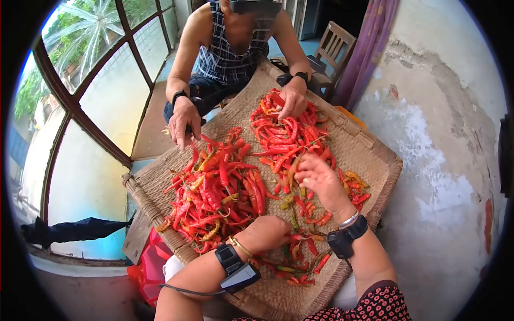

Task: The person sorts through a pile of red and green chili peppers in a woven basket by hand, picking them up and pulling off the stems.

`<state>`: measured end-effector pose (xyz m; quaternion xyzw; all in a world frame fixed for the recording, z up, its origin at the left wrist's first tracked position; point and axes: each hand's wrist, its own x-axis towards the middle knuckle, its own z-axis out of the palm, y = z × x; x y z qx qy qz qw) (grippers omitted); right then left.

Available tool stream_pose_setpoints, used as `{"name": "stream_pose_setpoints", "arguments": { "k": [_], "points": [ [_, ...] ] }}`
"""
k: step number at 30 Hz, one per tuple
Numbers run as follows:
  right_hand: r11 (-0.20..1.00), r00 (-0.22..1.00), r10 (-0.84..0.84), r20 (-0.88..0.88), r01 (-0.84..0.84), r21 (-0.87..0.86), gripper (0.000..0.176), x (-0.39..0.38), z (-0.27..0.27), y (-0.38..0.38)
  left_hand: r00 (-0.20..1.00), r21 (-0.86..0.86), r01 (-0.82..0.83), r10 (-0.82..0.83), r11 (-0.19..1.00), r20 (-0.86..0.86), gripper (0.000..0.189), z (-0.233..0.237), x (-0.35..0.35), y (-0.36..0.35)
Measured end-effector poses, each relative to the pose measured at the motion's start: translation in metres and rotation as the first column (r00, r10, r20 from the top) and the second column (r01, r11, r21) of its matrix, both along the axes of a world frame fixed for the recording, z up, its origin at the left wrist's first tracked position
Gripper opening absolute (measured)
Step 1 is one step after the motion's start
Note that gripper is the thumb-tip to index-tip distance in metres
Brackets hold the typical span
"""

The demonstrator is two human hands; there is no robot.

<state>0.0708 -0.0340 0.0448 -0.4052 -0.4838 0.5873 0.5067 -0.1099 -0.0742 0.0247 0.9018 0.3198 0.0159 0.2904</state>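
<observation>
Red chili peppers (214, 187) lie heaped on the left of a woven tray (369, 155), with a second heap of red chili peppers (284, 134) at its far right. My left hand (267, 232) is curled closed, low beside the left heap; whatever is in its fingers is hidden. Fingers apart and bent, my right hand (321, 179) hovers at the near edge of the second heap. Close to its fingertips is a yellowish-brown chili pepper (293, 170), which it does not clearly grip. Between my hands lie scattered green and red chili peppers (308, 206).
Opposite me sits a person; their one hand (184, 123) is at the left heap and their other hand (293, 99) over the far heap. A wooden chair (334, 45) stands behind. Red plastic bag (152, 265) and dark umbrella (80, 231) are at left, below windows.
</observation>
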Motion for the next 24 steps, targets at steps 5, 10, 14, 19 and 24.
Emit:
{"name": "stream_pose_setpoints", "arguments": {
  "k": [5,10,14,19,24],
  "points": [
    [0.992,0.965,0.12,0.233,-0.111,-0.055,0.038,0.012,-0.008,0.003,0.874,-0.291,-0.194,0.3,0.937,0.383,0.016,0.003,-0.004,0.009],
    [0.929,0.86,0.351,0.371,-0.371,-0.02,0.031,-0.006,0.003,-0.011,0.384,-0.863,-0.084,0.815,0.498,0.433,0.013,-0.003,-0.006,0.017],
    [0.909,0.87,0.401,0.287,-0.34,-0.24,0.02,-0.011,0.003,-0.014,0.362,-0.883,-0.077,0.838,0.464,0.409,0.012,-0.007,-0.007,0.017],
    [0.882,0.724,0.468,0.507,-0.345,-0.322,0.015,0.009,-0.001,-0.003,0.702,-0.42,-0.454,0.605,0.786,0.376,0.018,0.006,-0.016,0.015],
    [0.92,0.746,0.365,0.557,-0.199,-0.337,0.025,0.031,-0.006,0.012,0.886,0.396,-0.415,0.463,0.819,-0.03,0.026,0.007,-0.024,0.009]
  ]
}}
